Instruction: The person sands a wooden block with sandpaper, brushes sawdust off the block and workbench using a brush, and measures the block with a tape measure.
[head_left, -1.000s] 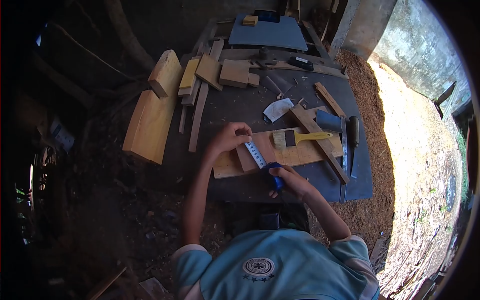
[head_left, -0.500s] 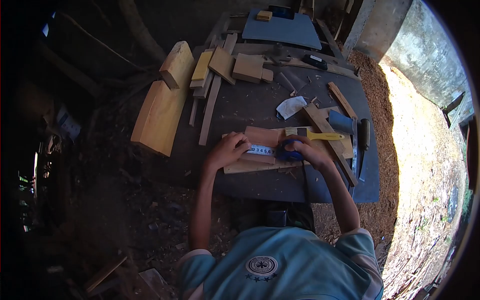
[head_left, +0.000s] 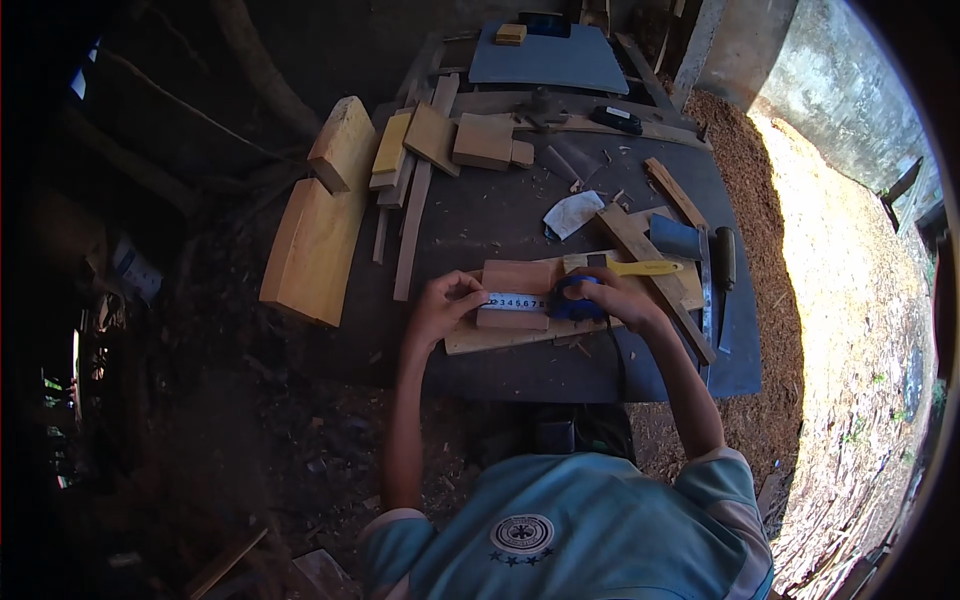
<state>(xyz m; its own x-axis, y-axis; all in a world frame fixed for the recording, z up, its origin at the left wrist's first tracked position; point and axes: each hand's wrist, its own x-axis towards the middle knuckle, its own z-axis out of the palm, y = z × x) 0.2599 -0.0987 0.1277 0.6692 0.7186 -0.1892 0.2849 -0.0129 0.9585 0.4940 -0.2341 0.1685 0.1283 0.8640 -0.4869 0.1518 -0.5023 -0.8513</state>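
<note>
A reddish wood block (head_left: 515,275) lies on a pale board (head_left: 470,341) near the table's front edge. Across the block runs the white tape blade (head_left: 515,301), its numbers facing up. My left hand (head_left: 443,306) pinches the blade's end at the block's left side. The blue tape measure case (head_left: 575,299) is in my right hand (head_left: 612,296), at the block's right side. Just behind that hand, a brush with a yellow handle (head_left: 640,268) rests on the board and a wood strip.
Large yellow wood pieces (head_left: 315,245) stand at the left edge. Several blocks (head_left: 484,141) and strips lie behind. A white cloth (head_left: 573,215), a blue sheet piece (head_left: 674,238) and a dark-handled tool (head_left: 726,262) are to the right. A grey board (head_left: 548,60) lies at the back.
The block and the tape blade have turned from slanted to nearly level across the view. My right hand with the case has moved up and right; my left hand has come down slightly.
</note>
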